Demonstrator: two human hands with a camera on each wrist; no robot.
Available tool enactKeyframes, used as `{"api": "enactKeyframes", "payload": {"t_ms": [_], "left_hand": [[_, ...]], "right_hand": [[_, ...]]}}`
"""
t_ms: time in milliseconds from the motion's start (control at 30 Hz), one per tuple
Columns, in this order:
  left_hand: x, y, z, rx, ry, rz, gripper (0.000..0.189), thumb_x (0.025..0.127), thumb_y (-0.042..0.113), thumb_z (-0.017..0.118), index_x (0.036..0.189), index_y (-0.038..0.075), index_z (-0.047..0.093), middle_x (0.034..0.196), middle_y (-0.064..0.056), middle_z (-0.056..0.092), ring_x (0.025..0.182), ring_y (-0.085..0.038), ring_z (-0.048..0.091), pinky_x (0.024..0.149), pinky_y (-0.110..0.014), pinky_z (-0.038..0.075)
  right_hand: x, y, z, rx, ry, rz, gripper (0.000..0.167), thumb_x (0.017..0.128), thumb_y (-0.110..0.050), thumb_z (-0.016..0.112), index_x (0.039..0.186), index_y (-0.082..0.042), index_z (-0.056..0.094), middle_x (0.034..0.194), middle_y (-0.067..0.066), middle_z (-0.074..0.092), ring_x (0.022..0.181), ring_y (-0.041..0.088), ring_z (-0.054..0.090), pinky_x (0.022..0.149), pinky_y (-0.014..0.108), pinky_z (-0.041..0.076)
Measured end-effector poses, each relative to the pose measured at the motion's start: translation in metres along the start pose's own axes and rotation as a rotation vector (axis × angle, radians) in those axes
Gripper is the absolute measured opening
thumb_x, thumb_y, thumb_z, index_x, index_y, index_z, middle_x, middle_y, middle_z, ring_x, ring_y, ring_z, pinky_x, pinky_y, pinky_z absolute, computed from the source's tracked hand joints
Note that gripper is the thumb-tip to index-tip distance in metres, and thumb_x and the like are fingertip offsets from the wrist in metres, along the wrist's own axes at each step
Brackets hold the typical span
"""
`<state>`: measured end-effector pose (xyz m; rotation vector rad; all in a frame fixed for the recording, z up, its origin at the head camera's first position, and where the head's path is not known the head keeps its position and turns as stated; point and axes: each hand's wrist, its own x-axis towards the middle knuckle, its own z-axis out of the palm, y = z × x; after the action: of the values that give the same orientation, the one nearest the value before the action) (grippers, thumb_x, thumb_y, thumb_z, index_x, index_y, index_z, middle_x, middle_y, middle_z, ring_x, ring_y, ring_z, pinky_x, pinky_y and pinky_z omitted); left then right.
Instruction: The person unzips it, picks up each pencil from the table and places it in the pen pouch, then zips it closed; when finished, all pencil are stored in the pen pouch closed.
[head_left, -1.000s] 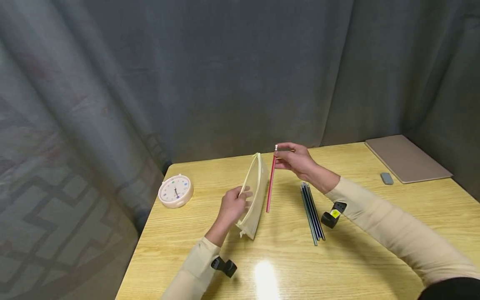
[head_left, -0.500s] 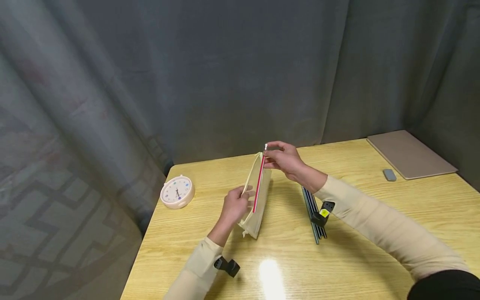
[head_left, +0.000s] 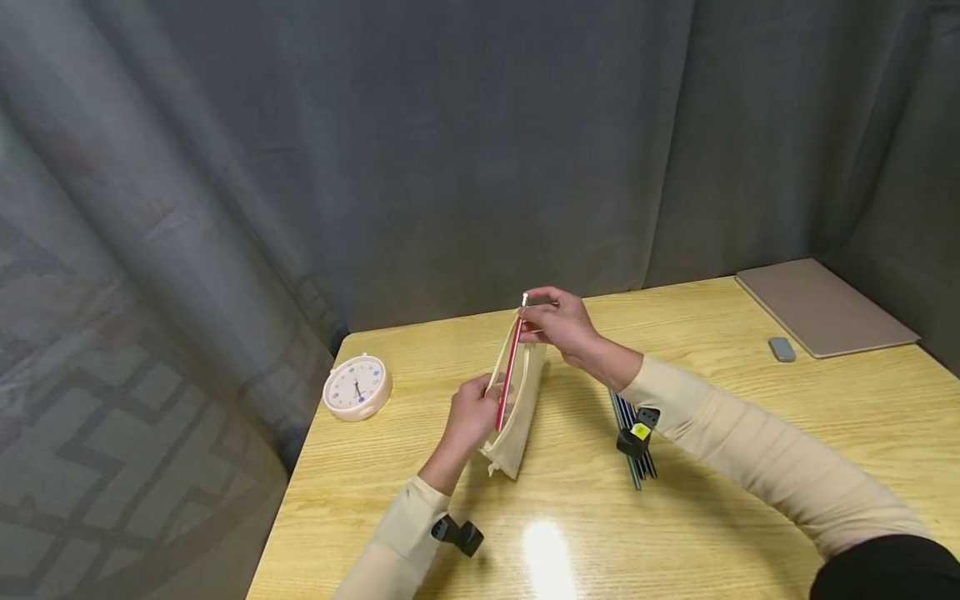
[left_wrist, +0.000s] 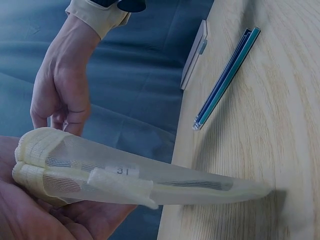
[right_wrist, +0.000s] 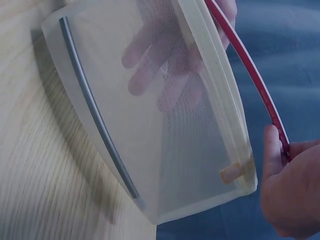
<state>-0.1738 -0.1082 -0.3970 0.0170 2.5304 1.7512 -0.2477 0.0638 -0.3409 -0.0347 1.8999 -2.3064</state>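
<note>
My left hand (head_left: 471,412) grips one edge of a cream, see-through mesh zip pouch (head_left: 529,400), holding its mouth apart. Through the mesh in the right wrist view, fingers of that hand show spread behind the near wall. Along the pouch's bottom lies a dark pencil (right_wrist: 95,110). My right hand (head_left: 566,323) pinches a red pencil (head_left: 509,373) near its white-tipped upper end. The pencil slants lengthwise over the pouch's open mouth, its lower end close to my left fingers. Several blue and green pencils (left_wrist: 227,80) lie together on the table, partly hidden under my right wrist in the head view.
A round pale pink clock (head_left: 356,387) sits at the table's left edge. Farther right are a small grey eraser (head_left: 782,349) and a brown notebook (head_left: 828,308). A dark grey curtain (head_left: 495,167) hangs behind the wooden table (head_left: 585,517).
The right hand has carried the red pencil left, from beside the pouch to over its mouth. The left hand keeps its hold on the pouch; the head view has shifted slightly.
</note>
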Motion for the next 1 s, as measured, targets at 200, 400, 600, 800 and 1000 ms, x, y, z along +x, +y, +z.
{"api": "enactKeyframes", "payload": {"t_ms": [200,400,600,800,1000], "left_hand": [[0.000,0.001,-0.003,0.025,0.010,0.015,0.033,0.103,0.004,0.048,0.126,-0.009,0.067,0.104,-0.022,0.075,0.080,-0.022,0.074,0.064,-0.028,0.061],[-0.002,0.004,-0.001,0.032,0.010,0.022,0.034,0.103,0.004,0.047,0.127,-0.009,0.067,0.109,-0.023,0.075,0.086,-0.031,0.077,0.070,-0.034,0.064],[-0.002,0.005,-0.001,0.043,0.014,0.025,0.034,0.103,0.005,0.047,0.126,-0.008,0.068,0.110,-0.023,0.075,0.088,-0.034,0.077,0.068,-0.034,0.064],[-0.001,0.006,0.000,0.028,0.019,0.016,0.034,0.103,0.005,0.046,0.126,-0.009,0.067,0.112,-0.023,0.075,0.090,-0.035,0.077,0.067,-0.034,0.064],[0.000,0.007,0.001,0.022,0.022,0.030,0.035,0.102,0.004,0.045,0.125,-0.008,0.068,0.110,-0.022,0.075,0.090,-0.035,0.077,0.069,-0.034,0.065]], "right_hand": [[-0.004,0.002,0.004,-0.006,-0.007,-0.031,0.039,0.099,0.006,0.058,0.137,0.009,0.050,0.083,0.001,0.067,0.067,0.008,0.066,0.066,0.020,0.061],[-0.009,0.004,0.004,-0.023,-0.043,-0.045,0.036,0.099,0.005,0.059,0.134,0.008,0.050,0.081,0.002,0.067,0.067,0.008,0.067,0.066,0.021,0.062],[-0.011,0.003,0.005,-0.037,-0.051,-0.045,0.035,0.100,0.006,0.058,0.133,0.007,0.051,0.083,0.004,0.067,0.067,0.009,0.068,0.066,0.022,0.062],[-0.013,0.006,0.008,-0.057,-0.058,-0.059,0.035,0.098,0.007,0.058,0.133,0.008,0.050,0.082,0.004,0.066,0.066,0.009,0.068,0.065,0.021,0.062],[-0.013,0.006,0.006,-0.084,-0.029,-0.072,0.036,0.098,0.007,0.059,0.133,0.009,0.050,0.085,0.006,0.067,0.066,0.009,0.068,0.065,0.021,0.062]]}}
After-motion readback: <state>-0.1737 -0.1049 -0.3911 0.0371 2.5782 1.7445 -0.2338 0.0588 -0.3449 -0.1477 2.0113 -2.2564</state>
